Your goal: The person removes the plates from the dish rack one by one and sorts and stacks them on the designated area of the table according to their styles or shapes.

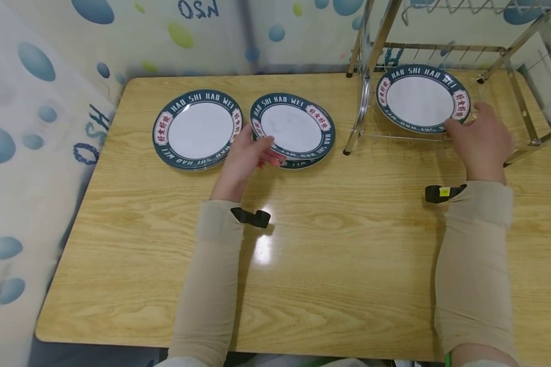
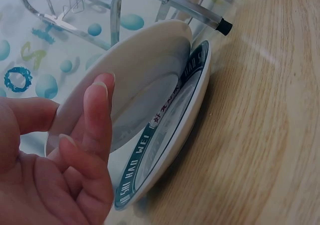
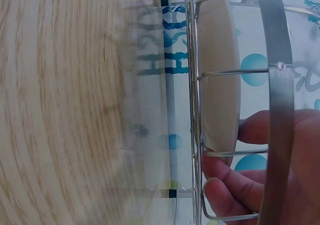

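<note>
In the head view my left hand (image 1: 244, 162) pinches the near-left rim of a white plate (image 1: 291, 130) with a dark green lettered rim. The left wrist view shows this plate's pale underside (image 2: 132, 80) tilted up over a second plate (image 2: 172, 127), which lies on the table. My right hand (image 1: 483, 136) grips the right rim of another such plate (image 1: 415, 102) at the lower tier of a metal rack (image 1: 366, 97). Seen from the right wrist, thumb and fingers hold that plate (image 3: 220, 70) from both sides, behind the rack's wires.
Left of my left hand, a matching plate (image 1: 197, 131) lies on the wooden table (image 1: 330, 255). The rack's upper wire tier (image 1: 468, 6) stands above the right plate. A wall with blue and green spots (image 1: 275, 56) runs behind the table.
</note>
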